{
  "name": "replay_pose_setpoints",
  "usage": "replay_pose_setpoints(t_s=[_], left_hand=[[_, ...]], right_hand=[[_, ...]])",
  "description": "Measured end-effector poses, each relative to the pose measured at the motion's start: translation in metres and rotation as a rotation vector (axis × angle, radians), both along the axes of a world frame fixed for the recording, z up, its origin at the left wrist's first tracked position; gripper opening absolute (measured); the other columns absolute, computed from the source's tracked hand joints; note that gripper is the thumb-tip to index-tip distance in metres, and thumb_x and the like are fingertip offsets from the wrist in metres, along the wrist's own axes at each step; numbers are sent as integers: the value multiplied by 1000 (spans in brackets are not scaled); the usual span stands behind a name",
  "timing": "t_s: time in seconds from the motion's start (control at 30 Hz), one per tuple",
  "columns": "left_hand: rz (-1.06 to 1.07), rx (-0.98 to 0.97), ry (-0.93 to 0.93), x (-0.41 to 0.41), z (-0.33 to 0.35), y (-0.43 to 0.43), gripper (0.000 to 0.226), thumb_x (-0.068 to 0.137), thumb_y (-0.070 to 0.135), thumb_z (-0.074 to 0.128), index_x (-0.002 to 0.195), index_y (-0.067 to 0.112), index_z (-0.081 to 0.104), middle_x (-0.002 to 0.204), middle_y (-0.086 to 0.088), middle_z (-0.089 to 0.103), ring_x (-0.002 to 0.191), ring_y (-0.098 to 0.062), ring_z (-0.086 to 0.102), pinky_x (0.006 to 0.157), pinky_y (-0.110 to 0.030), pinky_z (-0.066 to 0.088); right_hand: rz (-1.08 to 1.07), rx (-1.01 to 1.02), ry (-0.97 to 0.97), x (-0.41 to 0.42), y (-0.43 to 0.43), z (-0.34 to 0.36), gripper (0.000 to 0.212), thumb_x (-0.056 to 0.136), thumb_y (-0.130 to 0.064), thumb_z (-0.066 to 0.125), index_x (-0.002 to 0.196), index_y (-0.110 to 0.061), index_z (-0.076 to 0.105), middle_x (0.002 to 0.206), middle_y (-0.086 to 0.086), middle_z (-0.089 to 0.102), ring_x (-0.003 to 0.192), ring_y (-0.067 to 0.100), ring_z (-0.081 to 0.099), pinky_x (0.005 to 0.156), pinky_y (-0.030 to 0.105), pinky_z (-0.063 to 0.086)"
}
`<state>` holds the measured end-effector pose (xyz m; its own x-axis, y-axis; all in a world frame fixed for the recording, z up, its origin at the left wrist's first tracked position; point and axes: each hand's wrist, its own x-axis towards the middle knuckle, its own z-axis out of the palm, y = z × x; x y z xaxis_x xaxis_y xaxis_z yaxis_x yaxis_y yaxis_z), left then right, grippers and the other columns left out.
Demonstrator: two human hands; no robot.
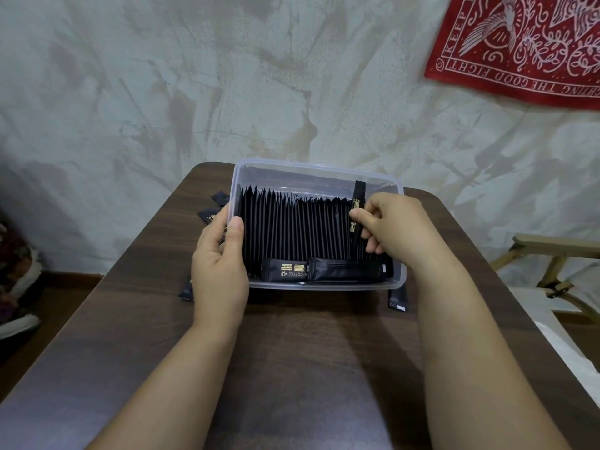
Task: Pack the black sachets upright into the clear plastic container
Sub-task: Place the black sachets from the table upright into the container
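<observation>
A dark wood-grain tabletop (308, 352) carries a clear plastic container (318, 166), seen from above by the person working at it. Inside, a tight row of black sachets (292, 228) stands on edge from the left wall almost to the right wall. Two flat sachets (285, 270) lie along the near wall, one showing gold print. The left hand (220, 267) holds the container's left wall, its grip curled round the rim with the thumb inside. The right hand (389, 225) is at the right end of the row, its grip pinching a single sachet (358, 193) that stands nearly upright and rises above the tops of the others. Loose sachets (397, 298) lie on the tabletop just beside the container on both sides. A red printed cloth (526, 43) hangs on the mottled wall (162, 92) behind.
</observation>
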<state>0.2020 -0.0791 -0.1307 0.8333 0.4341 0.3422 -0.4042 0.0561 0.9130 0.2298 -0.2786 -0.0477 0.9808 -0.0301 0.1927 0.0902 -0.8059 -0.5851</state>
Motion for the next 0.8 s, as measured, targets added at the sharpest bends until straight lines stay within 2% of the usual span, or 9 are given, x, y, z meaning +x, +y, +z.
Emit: replay_pose_setpoints(t_s=[0.1,0.2,0.27,0.37,0.43,0.53,0.63,0.8], left_hand=[[-5,5,-2,0,1,0,33,104,21,44,132,22,61,129,4,64,122,-7,57,108,-40,44],[-10,3,-7,-1,3,-1,33,104,20,43,132,23,61,128,5,65,121,-6,57,108,-38,45],[-13,2,-14,-2,3,-1,32,104,19,43,130,24,61,127,6,65,120,-5,58,107,-36,45],[-17,1,-16,-2,2,0,31,104,21,43,129,25,62,127,6,65,121,-5,57,108,-38,45],[-12,19,-12,-1,1,0,33,104,23,44,132,22,61,129,4,64,122,-7,56,108,-40,44],[-8,15,-9,-1,2,0,33,104,21,43,133,21,60,130,4,63,123,-6,56,109,-40,44],[-14,34,-8,0,0,1,35,104,25,43,134,21,60,131,3,63,123,-8,56,109,-42,44],[0,41,9,1,-2,2,34,103,25,45,134,21,59,131,2,62,124,-9,55,109,-43,43]], right_hand=[[37,-88,70,-2,1,1,27,95,-28,54,74,-11,52,59,-1,61,35,2,50,52,24,48],[59,-134,125,-5,4,4,29,94,-30,55,72,-11,54,63,7,65,40,10,52,54,24,49],[43,-78,113,-5,4,4,26,91,-29,61,74,-10,56,63,7,65,42,13,54,54,25,50],[26,147,85,-5,1,2,17,85,-19,70,84,-10,55,63,8,63,48,19,62,55,32,55],[32,266,77,-5,-2,3,17,83,-11,71,86,-11,54,66,12,63,52,20,66,53,30,57],[48,280,90,-5,-2,2,16,83,-5,69,81,-11,55,67,14,63,55,21,67,52,28,57],[46,244,146,-4,1,2,15,83,-5,69,75,-9,57,59,9,62,58,23,67,57,31,56],[81,249,225,-6,-2,4,15,83,-5,70,72,-9,61,54,3,64,54,14,66,53,21,55]])
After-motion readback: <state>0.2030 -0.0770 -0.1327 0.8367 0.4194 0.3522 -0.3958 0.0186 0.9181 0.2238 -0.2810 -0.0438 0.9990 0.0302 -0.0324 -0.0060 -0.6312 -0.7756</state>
